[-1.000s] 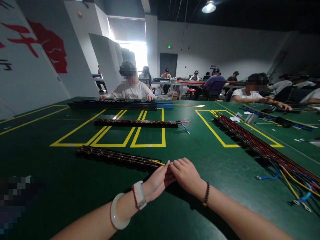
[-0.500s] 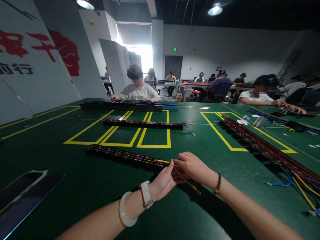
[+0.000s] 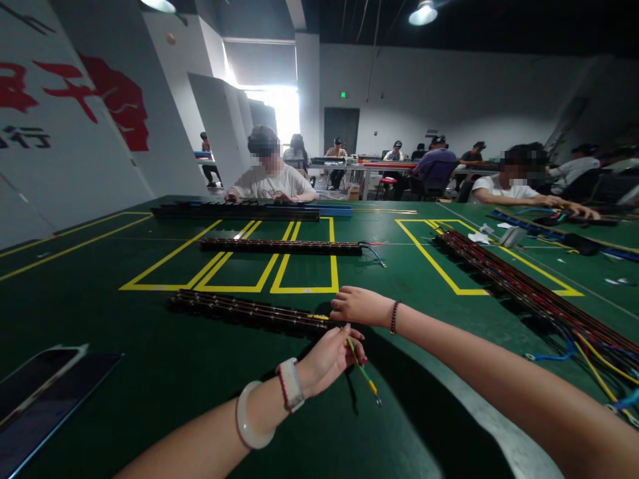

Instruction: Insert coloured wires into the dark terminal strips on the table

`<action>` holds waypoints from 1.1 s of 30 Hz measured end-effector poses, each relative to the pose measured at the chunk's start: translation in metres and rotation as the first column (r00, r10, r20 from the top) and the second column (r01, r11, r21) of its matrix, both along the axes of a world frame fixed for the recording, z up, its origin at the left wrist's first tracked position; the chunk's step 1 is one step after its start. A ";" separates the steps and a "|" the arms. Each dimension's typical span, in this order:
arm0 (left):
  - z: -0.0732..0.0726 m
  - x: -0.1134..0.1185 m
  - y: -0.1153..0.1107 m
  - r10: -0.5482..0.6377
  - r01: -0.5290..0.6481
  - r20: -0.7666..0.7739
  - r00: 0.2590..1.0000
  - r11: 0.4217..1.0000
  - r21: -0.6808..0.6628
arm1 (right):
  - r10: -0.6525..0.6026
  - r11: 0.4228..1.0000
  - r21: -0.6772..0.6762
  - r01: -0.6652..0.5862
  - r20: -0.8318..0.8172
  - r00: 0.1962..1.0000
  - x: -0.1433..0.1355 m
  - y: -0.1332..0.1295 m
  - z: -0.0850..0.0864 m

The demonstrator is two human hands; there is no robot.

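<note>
A long dark terminal strip [image 3: 249, 311] lies on the green table [image 3: 150, 372] in front of me. At its right end my left hand [image 3: 327, 359] pinches a thin yellow-green wire [image 3: 363, 374] that hangs down toward the table. My right hand [image 3: 357, 306] rests just beyond it, at the strip's right end, fingers curled; what it grips is hidden.
A second strip [image 3: 279, 247] lies in the yellow-taped boxes, a third [image 3: 234, 211] in front of a seated person across the table. A long wire harness [image 3: 529, 293] runs along the right. A phone [image 3: 34, 392] lies at the near left. Other people sit at farther tables.
My hands have parted: the right hand moved away to the strip's end, the left stayed holding the wire, whose free end now hangs loose.
</note>
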State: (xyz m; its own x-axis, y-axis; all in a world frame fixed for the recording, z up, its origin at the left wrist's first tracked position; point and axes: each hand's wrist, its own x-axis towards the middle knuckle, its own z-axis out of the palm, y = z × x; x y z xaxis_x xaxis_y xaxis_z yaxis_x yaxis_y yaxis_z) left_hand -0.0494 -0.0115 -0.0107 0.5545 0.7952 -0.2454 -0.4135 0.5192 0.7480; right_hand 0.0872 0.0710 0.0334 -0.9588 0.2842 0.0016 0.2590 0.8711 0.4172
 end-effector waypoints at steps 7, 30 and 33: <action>0.002 0.000 0.001 -0.007 0.007 0.009 1.000 1.000 0.000 | -0.219 0.969 -0.162 0.184 -0.231 0.948 0.028 -0.010 -0.015; 0.027 -0.045 -0.001 0.581 0.472 -0.703 0.410 0.525 0.709 | -0.438 0.888 -0.378 0.262 -0.522 0.732 0.052 -0.039 -0.049; 0.026 -0.045 -0.002 0.619 0.519 -0.667 0.414 0.442 0.732 | -0.451 0.882 -0.385 0.272 -0.520 0.726 0.052 -0.041 -0.046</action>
State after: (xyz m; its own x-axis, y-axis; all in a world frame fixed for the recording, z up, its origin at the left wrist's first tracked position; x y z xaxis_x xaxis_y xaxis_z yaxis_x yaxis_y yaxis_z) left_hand -0.0948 -0.0137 0.0151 0.4586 0.8539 0.2460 0.6574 -0.5122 0.5527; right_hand 0.1397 0.0300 -0.0125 -0.6175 0.6832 0.3899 0.6885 0.7091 -0.1520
